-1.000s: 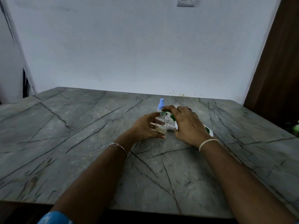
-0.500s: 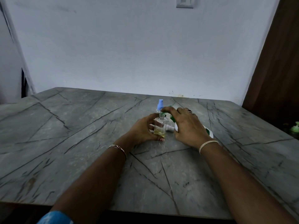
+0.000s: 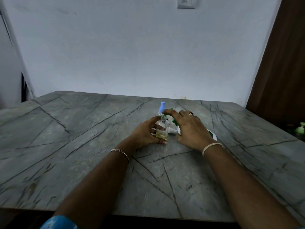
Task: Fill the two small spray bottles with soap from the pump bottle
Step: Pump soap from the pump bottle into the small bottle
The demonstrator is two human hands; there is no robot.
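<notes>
A small clear spray bottle point(image 3: 162, 129) stands upright and uncapped on the grey stone table point(image 3: 82, 146), with yellow soap in its lower part. My left hand point(image 3: 145, 134) is wrapped around it from the left. A second small bottle with a blue spray cap point(image 3: 161, 106) stands just behind it. The white pump bottle point(image 3: 212, 135) with its green pump head point(image 3: 165, 115) lies mostly under my right hand point(image 3: 189, 129), whose fingers press on the pump, the spout over the open bottle's neck. A white spray cap point(image 3: 172, 131) lies between the two.
A white wall rises right behind the table's far edge. A brown wooden panel point(image 3: 280, 63) stands at the right, with a green pump top point(image 3: 301, 128) low beside it. Bare table surface lies to the left and in front of my hands.
The soap level in the open bottle has risen a little. My hands stay in nearly the same place; the view has shifted slightly.
</notes>
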